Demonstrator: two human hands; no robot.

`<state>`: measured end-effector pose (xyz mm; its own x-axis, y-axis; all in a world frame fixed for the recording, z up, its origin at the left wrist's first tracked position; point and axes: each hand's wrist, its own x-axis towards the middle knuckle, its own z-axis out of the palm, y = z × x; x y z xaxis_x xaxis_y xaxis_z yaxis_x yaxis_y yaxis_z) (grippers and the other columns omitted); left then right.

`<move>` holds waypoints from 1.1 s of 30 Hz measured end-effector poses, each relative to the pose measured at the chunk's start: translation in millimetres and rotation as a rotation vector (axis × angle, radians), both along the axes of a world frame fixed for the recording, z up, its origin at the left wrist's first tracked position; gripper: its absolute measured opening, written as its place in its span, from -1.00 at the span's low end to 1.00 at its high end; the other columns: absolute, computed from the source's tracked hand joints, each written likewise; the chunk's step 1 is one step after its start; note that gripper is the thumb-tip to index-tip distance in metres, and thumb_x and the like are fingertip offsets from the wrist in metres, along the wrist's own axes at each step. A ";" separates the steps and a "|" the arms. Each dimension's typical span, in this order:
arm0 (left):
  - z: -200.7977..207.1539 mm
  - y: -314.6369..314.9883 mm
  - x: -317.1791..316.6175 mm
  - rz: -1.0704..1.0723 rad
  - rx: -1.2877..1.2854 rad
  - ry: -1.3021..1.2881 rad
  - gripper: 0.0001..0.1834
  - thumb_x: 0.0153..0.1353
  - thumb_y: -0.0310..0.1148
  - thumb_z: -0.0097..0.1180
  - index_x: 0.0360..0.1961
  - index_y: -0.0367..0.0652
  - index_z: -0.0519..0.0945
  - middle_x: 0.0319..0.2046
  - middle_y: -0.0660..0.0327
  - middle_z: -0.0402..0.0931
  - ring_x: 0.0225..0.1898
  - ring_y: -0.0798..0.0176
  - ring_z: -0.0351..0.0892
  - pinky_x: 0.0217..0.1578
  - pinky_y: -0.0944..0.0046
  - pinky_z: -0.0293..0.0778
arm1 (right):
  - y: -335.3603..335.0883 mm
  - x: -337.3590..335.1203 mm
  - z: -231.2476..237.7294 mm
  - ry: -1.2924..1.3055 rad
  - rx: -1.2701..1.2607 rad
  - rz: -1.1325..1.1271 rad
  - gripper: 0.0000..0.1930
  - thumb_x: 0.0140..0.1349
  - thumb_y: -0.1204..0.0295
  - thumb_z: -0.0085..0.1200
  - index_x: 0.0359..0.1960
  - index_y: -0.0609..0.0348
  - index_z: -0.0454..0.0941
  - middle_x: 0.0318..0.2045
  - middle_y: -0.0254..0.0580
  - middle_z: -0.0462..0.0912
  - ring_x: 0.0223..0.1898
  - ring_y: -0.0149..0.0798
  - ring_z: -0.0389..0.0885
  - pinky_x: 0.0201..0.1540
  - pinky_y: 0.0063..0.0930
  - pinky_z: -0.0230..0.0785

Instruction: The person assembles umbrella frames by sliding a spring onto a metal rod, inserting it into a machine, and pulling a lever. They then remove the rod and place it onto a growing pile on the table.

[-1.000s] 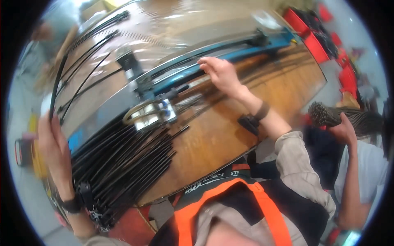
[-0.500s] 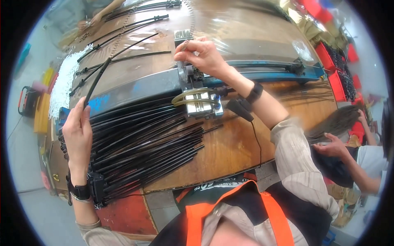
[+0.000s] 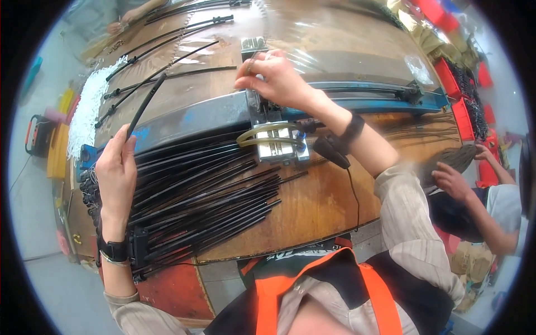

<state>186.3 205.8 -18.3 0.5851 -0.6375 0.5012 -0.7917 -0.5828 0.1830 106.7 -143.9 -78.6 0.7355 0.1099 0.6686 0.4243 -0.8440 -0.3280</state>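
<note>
"The black rod [image 3: 147, 104] I spotted at once, but what was in those containers?"

"Two red bins [image 3: 445, 76] stood just past the right edge of the bench [image 3: 318, 204], and both held black parts [image 3: 476, 114]. I couldn't make out what kind."

"And how did the rod sit against the grip?"

"It rose out of the left grip [image 3: 116, 172], leaning up and to the right. The fingers were closed round its lower part, and its upper tip stood free above the bench. The bottom end I couldn't see for the hand."

"What about the other hand?"

"The right grip [image 3: 275, 78] was pinched narrow, thumb to fingers, on a thin coil [image 3: 252, 62], rather blurred. It hung above the bench, well apart from the rod, on the far side of a silver block [image 3: 276, 148] with a yellowish hose [image 3: 252, 134]."

"The bench looked crowded to me."

"It was. Bare brown wood showed on the near side, and a glossy clear sheet [image 3: 329, 28] covered the far part. A blue rail [image 3: 385, 103] ran along it to the right, and a fan of black rods [image 3: 190, 192] spread beside the left grip. A white heap [image 3: 88, 114] lay at the left end."

"Anyone else about?"

"On the right, a co-worker's hand [image 3: 451, 181] was at a dark bundle [image 3: 458, 159]. Another person's hand [image 3: 115, 27] showed at the far left. The floor [image 3: 44, 290] was pale grey."
</note>
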 end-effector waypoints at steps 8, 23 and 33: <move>-2.1 8.9 5.0 0.001 0.004 -0.044 -0.75 0.34 -0.42 0.07 0.01 -0.27 0.56 -0.30 -0.08 0.59 -0.38 -0.02 0.58 -0.33 0.19 0.48 | -0.8 -6.2 13.4 0.022 0.163 -0.015 -0.89 0.21 0.31 0.23 -0.35 0.04 0.65 -0.51 -0.33 0.63 -0.34 -0.28 0.58 0.01 -0.35 0.21; -6.0 3.6 2.9 -0.004 0.006 0.000 -0.75 0.33 -0.44 0.09 0.00 -0.27 0.56 -0.28 -0.09 0.60 -0.34 -0.08 0.61 -0.32 0.15 0.50 | 4.9 10.2 2.7 0.243 0.208 0.072 -0.87 0.26 0.31 0.18 -0.35 0.07 0.60 -0.50 -0.34 0.63 -0.32 -0.31 0.58 0.09 -0.33 0.15; 1.5 28.4 18.9 0.062 0.057 0.032 -0.74 0.32 -0.43 0.10 0.01 -0.27 0.57 -0.29 -0.08 0.60 -0.34 -0.03 0.60 -0.30 0.19 0.49 | 17.4 -11.8 5.5 -0.017 -0.252 -0.012 -0.87 0.27 0.32 0.12 -0.40 0.04 0.55 -0.53 -0.26 0.60 -0.33 -0.22 0.53 0.04 -0.25 0.13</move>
<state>205.3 234.2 -16.8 0.6396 -0.6264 0.4456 -0.7481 -0.6406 0.1732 94.9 -126.5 -73.0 0.7269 0.2658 0.6333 0.4172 -0.9033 -0.0998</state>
